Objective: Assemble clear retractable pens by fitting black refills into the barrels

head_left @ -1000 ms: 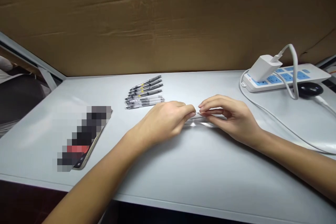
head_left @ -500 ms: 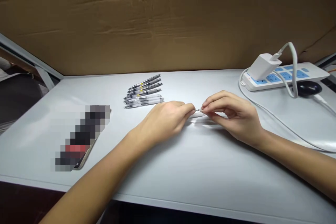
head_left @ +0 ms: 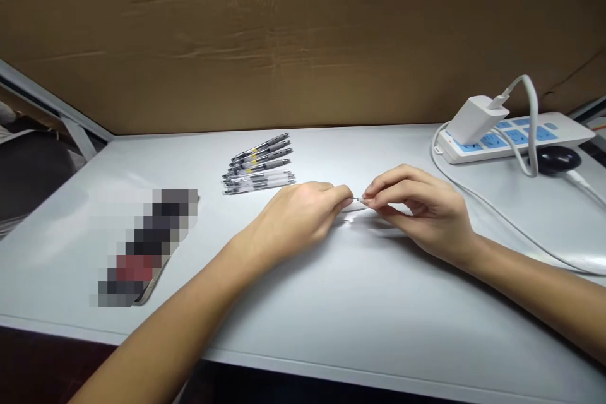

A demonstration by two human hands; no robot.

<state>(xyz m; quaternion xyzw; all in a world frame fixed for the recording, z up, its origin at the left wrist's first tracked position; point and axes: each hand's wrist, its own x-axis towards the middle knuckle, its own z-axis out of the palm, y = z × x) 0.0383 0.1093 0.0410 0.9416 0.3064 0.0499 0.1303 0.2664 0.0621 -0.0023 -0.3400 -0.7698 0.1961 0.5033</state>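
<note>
My left hand [head_left: 305, 211] is closed, its thumb and fingers pinching one end of a thin, metallic-looking pen part [head_left: 358, 199]. Its other end sits in the fingertips of my right hand [head_left: 421, 205], also closed in a pinch. The fingers cover most of this small piece, so its exact kind is unclear. Just under the fingertips a pale, clear-looking strip [head_left: 353, 207] shows on the table, partly hidden. Beyond my left hand lies a group of pens [head_left: 265, 154], several with dark grips, and in front of them several clear pen bodies [head_left: 258, 183].
A phone [head_left: 150, 284], its screen blurred out, lies on the white table [head_left: 331, 322] at the left. At the back right is a power strip [head_left: 568, 129] with a white charger [head_left: 476, 120], a cable [head_left: 502, 218] and a black round object [head_left: 556, 159]. Cardboard [head_left: 303, 44] walls the back.
Almost nothing differs. Both hands keep their pinch on the thin piece in nearly the same place; the view has shifted very slightly.
</note>
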